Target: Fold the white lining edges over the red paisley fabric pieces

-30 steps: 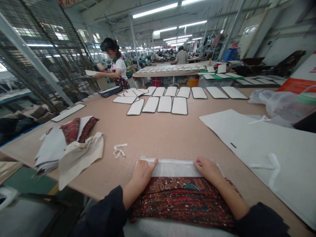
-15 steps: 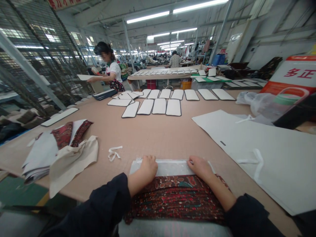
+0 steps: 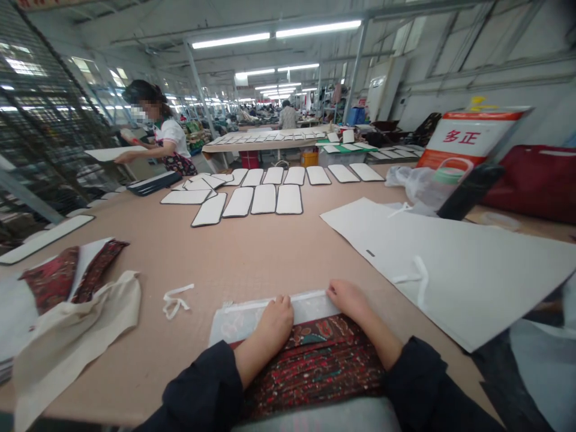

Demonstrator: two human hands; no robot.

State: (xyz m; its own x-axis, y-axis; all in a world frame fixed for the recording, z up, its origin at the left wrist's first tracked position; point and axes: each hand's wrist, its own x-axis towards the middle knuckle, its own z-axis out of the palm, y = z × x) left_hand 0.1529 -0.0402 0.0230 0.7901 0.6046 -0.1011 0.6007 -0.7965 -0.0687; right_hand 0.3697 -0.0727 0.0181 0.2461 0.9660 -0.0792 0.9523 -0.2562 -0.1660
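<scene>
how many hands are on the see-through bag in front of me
2: the left hand is near the middle of the upper edge of the see-through bag, and the right hand is at that edge's right end. Some fingertips are hidden.

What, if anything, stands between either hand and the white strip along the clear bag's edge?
Nothing visible: the left hand is on the clear bag at its white strip, and the right hand is at the strip's right end. The loose white tape lies apart, leftward.
</scene>
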